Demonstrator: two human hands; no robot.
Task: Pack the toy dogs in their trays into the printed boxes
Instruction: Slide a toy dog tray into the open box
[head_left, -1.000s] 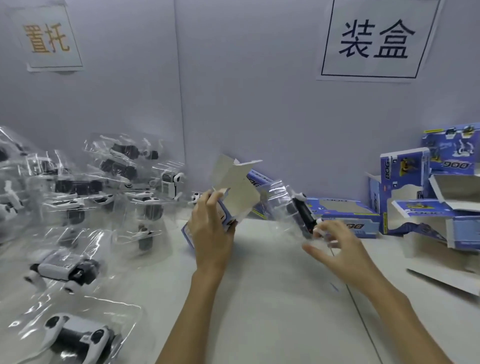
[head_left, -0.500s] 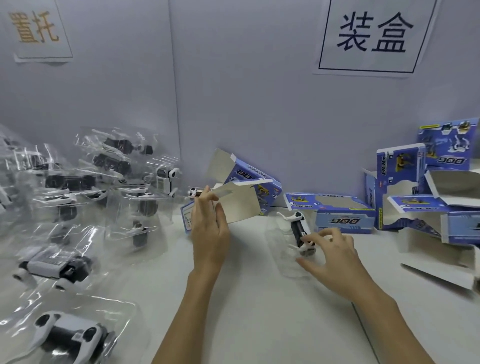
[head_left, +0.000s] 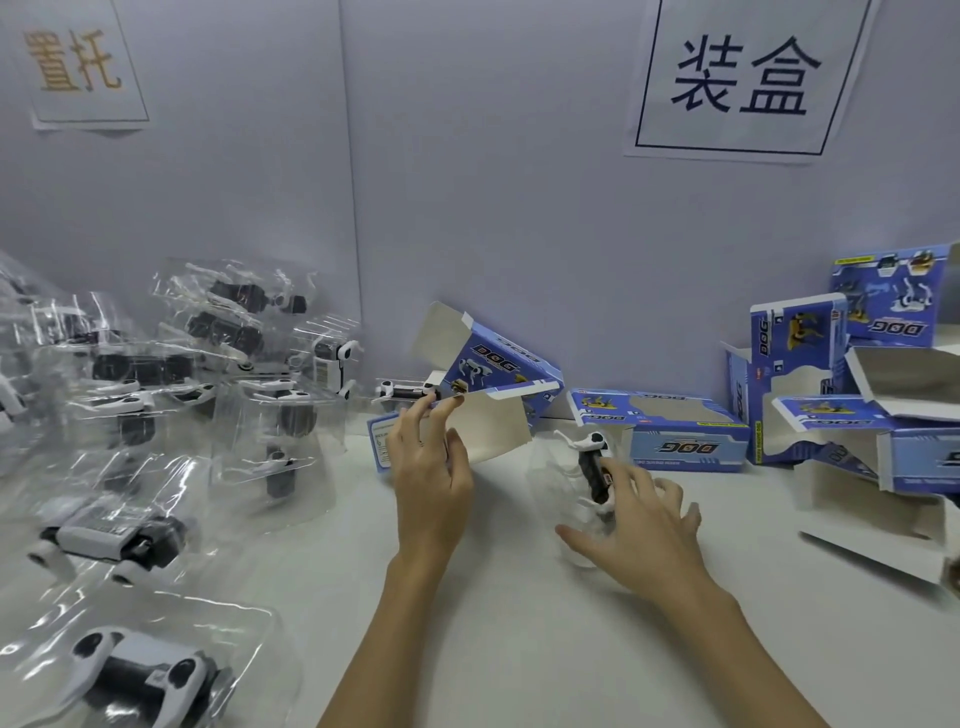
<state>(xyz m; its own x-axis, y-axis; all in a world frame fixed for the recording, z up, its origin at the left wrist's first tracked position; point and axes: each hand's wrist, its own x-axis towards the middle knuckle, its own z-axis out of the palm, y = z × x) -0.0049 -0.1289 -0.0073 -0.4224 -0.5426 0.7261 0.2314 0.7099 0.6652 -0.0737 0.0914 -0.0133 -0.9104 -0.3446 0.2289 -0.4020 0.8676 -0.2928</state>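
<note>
Toward the worktop's left edge I see bagged toy dogs (head_left: 156, 395). My left hand (head_left: 431, 483) pinches the open box's flap (head_left: 488, 431) mid-worktop. My right hand (head_left: 639, 530), grip wide, rests on the toy dog in its tray (head_left: 592, 467); more boxes (head_left: 670, 436) sit along the back edge.

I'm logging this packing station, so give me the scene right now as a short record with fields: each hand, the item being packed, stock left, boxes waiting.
Left hand: left hand pinches the plain inner flap of the open blue printed cardboard box, which lies tilted near the wall.
Right hand: right hand spread over the clear plastic tray holding a black-and-white toy dog on the white table; grip unclear.
Stock: pile of clear trays with toy dogs at the left.
Boxes waiting: blue printed boxes at the right, several open.
</note>
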